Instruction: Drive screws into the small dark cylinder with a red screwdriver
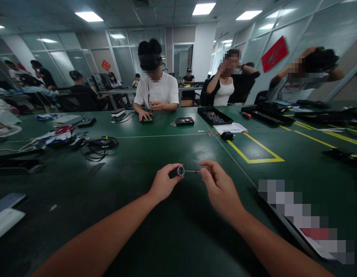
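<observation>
Both sets of fingers (pixel 169 167) were pinching above the green desk (pixel 138 154), the left hand (pixel 164 182) a black cylinder (pixel 180 171), the right hand (pixel 219 181) a thin-shafted screwdriver (pixel 197 172), whose tip could slip if either grip wobbled.

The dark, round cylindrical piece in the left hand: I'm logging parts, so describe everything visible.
The dark, short cylindrical piece has a grey, ring-like end turned towards the camera, with a darker interior; possibly plastic or metal. The left hand holds it between thumb and fingers over the green tabletop. A thin metallic shaft from the right hand points at its end; contact is unclear.
</observation>
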Demonstrator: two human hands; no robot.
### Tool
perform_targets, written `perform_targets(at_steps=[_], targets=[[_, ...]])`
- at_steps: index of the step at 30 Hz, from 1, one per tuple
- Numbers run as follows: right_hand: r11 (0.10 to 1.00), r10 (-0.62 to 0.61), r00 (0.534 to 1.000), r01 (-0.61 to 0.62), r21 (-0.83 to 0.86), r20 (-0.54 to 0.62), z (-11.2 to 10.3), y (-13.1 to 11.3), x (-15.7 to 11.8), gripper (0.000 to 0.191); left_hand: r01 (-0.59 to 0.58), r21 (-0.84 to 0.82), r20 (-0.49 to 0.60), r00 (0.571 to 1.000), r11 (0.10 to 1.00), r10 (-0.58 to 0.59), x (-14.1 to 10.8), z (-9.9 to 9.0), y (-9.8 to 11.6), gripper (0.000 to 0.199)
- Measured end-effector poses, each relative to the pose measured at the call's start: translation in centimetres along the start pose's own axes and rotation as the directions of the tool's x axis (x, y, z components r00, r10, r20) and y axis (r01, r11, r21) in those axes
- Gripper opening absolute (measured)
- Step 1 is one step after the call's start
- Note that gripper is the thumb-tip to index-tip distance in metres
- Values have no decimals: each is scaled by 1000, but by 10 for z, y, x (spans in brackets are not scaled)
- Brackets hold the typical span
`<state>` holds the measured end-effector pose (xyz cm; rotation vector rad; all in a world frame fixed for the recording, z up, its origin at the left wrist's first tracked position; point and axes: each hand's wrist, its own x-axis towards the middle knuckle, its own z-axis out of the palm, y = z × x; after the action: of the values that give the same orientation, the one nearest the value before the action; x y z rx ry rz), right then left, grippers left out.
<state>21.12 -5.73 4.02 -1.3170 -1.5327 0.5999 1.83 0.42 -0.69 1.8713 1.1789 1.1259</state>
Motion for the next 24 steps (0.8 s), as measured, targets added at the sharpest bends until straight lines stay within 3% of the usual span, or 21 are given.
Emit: perform_targets(at_steps=[4, 9, 16, 21, 24], targets=[[1000, -9, 1000, 9, 6, -21, 0, -1, 0, 26, -5, -5, 13, 1000, 1000, 5, -1, 0, 1, 38], [999, 20, 999, -19, -35, 30, -2, -1, 0, 41, -17, -5, 18, 1000, 1000, 17, -1, 0, 1, 39], [1000, 7, 1000, -7, 31, -5, 0, 1, -2, 27, 4, -8, 6, 1000, 1000, -4, 0, 0, 1, 38], [1000, 20, 999, -19, -20, 25, -1, -3, 0, 40, -18, 1, 19, 1000, 1000, 18, -1, 0, 2, 38], [1000, -4, 1000, 4, -15, 15, -1, -1, 0, 32, -9, 3, 7, 1000, 1000, 9, -1, 0, 1, 38]])
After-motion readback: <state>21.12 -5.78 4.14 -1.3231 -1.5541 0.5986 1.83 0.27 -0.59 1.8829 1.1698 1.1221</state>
